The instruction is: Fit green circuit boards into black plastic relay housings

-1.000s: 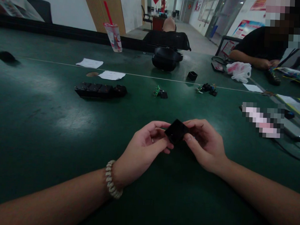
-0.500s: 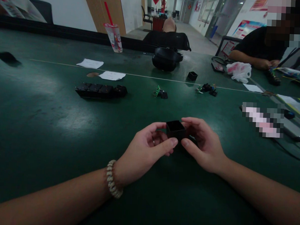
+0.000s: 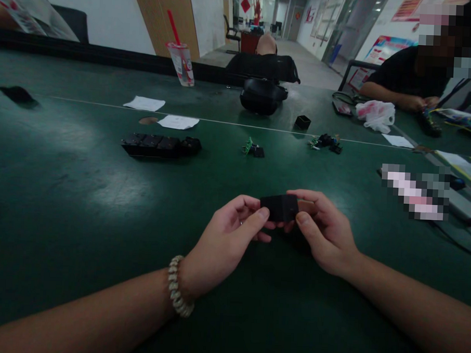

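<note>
A small black box (image 3: pixel 280 207) is held between both hands above the green table (image 3: pixel 101 217). Its closed sides face me, and its open side is out of sight. My left hand (image 3: pixel 235 226) grips its left end, thumb on the near face. On the right end, my right hand (image 3: pixel 327 227) holds it between thumb and fingers. Beyond the hands lie a green circuit board piece with a black part (image 3: pixel 253 147) and a second cluster of small parts (image 3: pixel 326 142). A similar black box (image 3: pixel 302 122) stands farther back.
A long black device (image 3: pixel 159 145) lies left, near two white papers (image 3: pixel 178 122). A cup with a red straw (image 3: pixel 181 65), a black case (image 3: pixel 262 97) and a plastic bag (image 3: pixel 375 114) are farther back. A person in black (image 3: pixel 396 79) sits at the right.
The black box has been turned between my hands, so its open top no longer shows and its sides face me. The view has shifted slightly.
</note>
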`<control>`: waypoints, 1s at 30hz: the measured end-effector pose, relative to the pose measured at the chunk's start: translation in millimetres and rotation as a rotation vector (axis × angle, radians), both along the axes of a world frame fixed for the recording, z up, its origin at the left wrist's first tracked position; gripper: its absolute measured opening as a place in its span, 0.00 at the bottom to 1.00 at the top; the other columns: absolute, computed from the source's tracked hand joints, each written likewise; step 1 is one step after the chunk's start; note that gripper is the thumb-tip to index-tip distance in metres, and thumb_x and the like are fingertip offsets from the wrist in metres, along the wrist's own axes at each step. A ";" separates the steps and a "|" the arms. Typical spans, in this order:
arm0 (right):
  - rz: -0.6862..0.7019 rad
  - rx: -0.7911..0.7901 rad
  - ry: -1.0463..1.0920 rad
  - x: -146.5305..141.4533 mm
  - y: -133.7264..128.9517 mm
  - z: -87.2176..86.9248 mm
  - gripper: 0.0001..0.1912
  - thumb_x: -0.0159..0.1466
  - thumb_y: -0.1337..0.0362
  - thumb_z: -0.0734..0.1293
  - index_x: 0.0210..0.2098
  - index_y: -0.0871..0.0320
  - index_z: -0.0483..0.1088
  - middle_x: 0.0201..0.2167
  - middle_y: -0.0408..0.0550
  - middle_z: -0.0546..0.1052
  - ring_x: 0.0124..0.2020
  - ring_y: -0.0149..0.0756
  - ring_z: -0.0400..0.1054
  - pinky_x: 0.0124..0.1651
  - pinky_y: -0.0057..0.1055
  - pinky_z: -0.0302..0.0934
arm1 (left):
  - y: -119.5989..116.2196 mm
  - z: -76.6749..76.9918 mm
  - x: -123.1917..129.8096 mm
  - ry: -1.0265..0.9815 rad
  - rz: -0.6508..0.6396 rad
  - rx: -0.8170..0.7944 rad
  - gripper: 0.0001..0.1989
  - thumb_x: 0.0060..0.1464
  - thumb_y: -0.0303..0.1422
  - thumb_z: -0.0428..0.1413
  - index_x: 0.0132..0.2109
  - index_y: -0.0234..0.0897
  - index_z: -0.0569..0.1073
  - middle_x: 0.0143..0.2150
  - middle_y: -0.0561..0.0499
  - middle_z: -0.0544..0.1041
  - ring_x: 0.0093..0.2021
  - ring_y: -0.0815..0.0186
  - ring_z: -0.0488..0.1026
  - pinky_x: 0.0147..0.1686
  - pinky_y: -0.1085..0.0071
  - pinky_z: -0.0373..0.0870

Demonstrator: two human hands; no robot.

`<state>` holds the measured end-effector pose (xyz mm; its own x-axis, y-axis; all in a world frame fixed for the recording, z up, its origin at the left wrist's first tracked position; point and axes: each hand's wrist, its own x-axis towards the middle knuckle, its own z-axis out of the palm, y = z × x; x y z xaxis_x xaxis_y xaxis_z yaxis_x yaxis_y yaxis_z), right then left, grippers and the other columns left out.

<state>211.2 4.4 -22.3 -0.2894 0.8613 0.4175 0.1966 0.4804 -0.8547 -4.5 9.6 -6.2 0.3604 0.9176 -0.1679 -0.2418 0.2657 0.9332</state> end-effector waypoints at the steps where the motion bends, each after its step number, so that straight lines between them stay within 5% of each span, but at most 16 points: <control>1: 0.003 0.005 -0.005 -0.2 -0.1 0.5 0.16 0.76 0.65 0.65 0.62 0.53 0.67 0.35 0.44 0.82 0.33 0.32 0.79 0.36 0.28 0.75 | 0.1 0.0 0.3 -0.016 0.009 -0.008 0.09 0.66 0.37 0.63 0.46 0.35 0.76 0.47 0.45 0.83 0.50 0.57 0.83 0.44 0.64 0.80; 6: 0.011 0.025 0.005 -1.1 0.3 1.4 0.18 0.75 0.68 0.64 0.63 0.53 0.65 0.34 0.42 0.82 0.32 0.32 0.80 0.36 0.29 0.76 | -1.9 1.7 1.0 -0.047 0.042 -0.038 0.07 0.64 0.34 0.65 0.44 0.36 0.75 0.46 0.46 0.83 0.48 0.57 0.84 0.45 0.64 0.80; 15: -0.089 0.112 -0.043 -1.6 2.0 2.1 0.12 0.73 0.70 0.65 0.54 0.54 0.73 0.36 0.44 0.79 0.31 0.31 0.78 0.34 0.29 0.76 | -3.6 3.6 -0.2 0.000 0.050 -0.051 0.17 0.61 0.37 0.67 0.54 0.35 0.78 0.46 0.45 0.82 0.41 0.62 0.79 0.45 0.61 0.77; 22: -0.002 0.109 -0.034 0.8 2.6 5.5 0.18 0.73 0.67 0.67 0.61 0.51 0.74 0.48 0.50 0.76 0.38 0.33 0.76 0.39 0.33 0.76 | -1.8 -2.8 -2.6 0.038 0.004 -0.031 0.21 0.57 0.38 0.71 0.55 0.36 0.79 0.48 0.45 0.84 0.43 0.61 0.79 0.45 0.61 0.77; 30: -0.024 0.100 -0.033 -2.3 0.0 0.9 0.29 0.66 0.68 0.74 0.64 0.48 0.67 0.50 0.50 0.76 0.46 0.40 0.77 0.46 0.38 0.78 | -1.4 3.2 -1.3 0.049 -0.008 -0.003 0.21 0.54 0.29 0.71 0.55 0.38 0.81 0.53 0.45 0.85 0.52 0.58 0.80 0.57 0.57 0.75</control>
<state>208.8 4.4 -21.4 -0.2842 0.8228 0.4921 0.2367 0.5576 -0.7956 -5.8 8.2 -3.0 0.3589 0.9142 -0.1883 -0.1933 0.2702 0.9432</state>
